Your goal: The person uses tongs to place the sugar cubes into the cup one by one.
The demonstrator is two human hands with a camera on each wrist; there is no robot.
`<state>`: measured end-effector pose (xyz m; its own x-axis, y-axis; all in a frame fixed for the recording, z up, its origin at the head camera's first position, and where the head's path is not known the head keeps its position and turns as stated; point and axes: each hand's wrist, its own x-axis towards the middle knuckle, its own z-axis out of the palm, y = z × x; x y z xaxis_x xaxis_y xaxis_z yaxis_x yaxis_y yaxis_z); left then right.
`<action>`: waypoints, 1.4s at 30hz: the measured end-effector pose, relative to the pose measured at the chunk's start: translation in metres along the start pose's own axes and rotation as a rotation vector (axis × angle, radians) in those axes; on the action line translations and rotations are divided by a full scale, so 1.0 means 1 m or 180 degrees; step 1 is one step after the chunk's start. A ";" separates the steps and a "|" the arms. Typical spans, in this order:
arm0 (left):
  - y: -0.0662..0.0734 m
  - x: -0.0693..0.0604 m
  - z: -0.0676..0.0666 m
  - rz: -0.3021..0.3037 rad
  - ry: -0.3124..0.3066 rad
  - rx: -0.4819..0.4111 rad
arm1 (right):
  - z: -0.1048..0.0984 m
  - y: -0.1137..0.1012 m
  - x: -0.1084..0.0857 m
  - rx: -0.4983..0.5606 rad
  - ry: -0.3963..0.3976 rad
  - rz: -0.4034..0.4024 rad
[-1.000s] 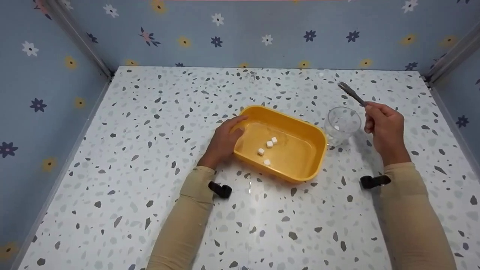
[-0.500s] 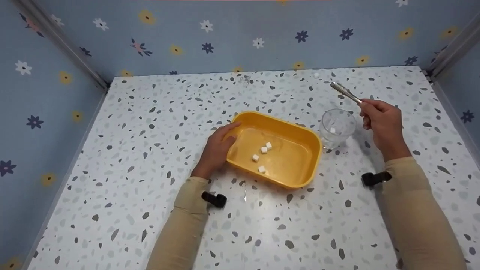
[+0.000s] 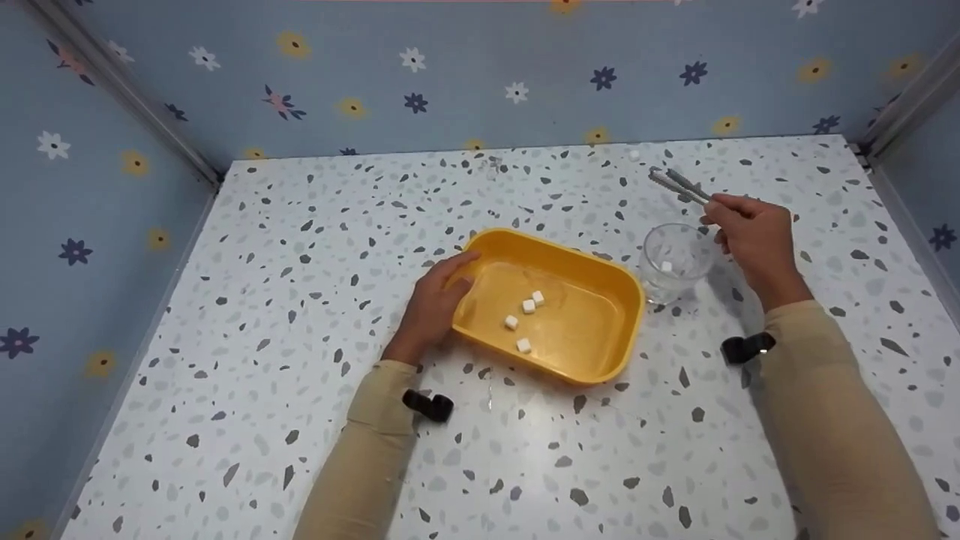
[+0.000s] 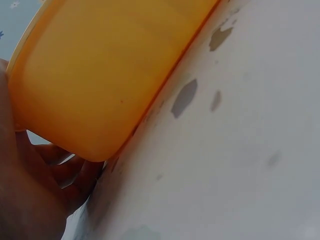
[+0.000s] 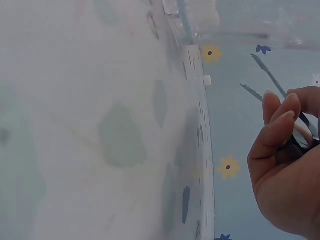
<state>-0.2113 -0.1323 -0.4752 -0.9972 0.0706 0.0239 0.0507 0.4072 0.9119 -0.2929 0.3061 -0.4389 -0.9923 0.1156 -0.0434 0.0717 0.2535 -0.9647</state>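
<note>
A yellow plastic tub (image 3: pixel 577 322) holds several white cubes (image 3: pixel 529 306). My left hand (image 3: pixel 433 304) grips its left end; in the left wrist view, fingers (image 4: pixel 75 175) bend behind the tub's outer wall (image 4: pixel 90 80). My right hand (image 3: pixel 757 240) holds metal tongs (image 3: pixel 681 185) with toothed tips, raised behind and above the clear glass (image 3: pixel 660 247). The tongs' arms (image 5: pixel 267 72) stand apart, with nothing between the tips. Inside the glass sits a small white cube (image 3: pixel 667 267). The right wrist view shows this hand's fingers curled around the tongs' handle.
Near the back edge lies another small white cube (image 3: pixel 634 156). A small clear item (image 3: pixel 493 166), hard to make out, is also at the back. Blue flowered panels (image 3: pixel 480 75) close off the speckled table (image 3: pixel 247 360) at the rear and both sides.
The tongs have turned and shifted slightly left, and their arms now show spread apart. My left hand keeps its place on the tub. The head view has shifted a little.
</note>
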 end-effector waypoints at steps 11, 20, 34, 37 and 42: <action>0.000 0.000 0.000 0.0110 -0.0001 -0.0026 | 0.007 -0.003 0.016 -0.0476 -0.0129 -0.0016; 0.000 -0.001 -0.002 0.0151 0.0059 0.0037 | 0.010 -0.007 0.028 -0.0355 -0.0181 0.0110; 0.000 -0.002 0.000 0.0171 0.0046 0.0015 | 0.018 -0.008 0.049 -0.0731 -0.0396 0.0302; 0.001 -0.002 0.000 0.0127 0.0046 0.0027 | 0.020 -0.009 0.055 -0.0849 -0.0415 0.0305; 0.001 -0.002 0.000 0.0129 0.0067 0.0006 | 0.024 -0.010 0.066 -0.0941 -0.0453 0.0359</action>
<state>-0.2093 -0.1323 -0.4743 -0.9953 0.0679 0.0693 0.0910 0.4061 0.9093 -0.3611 0.2883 -0.4383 -0.9791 0.0289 -0.2015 0.1872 0.5165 -0.8356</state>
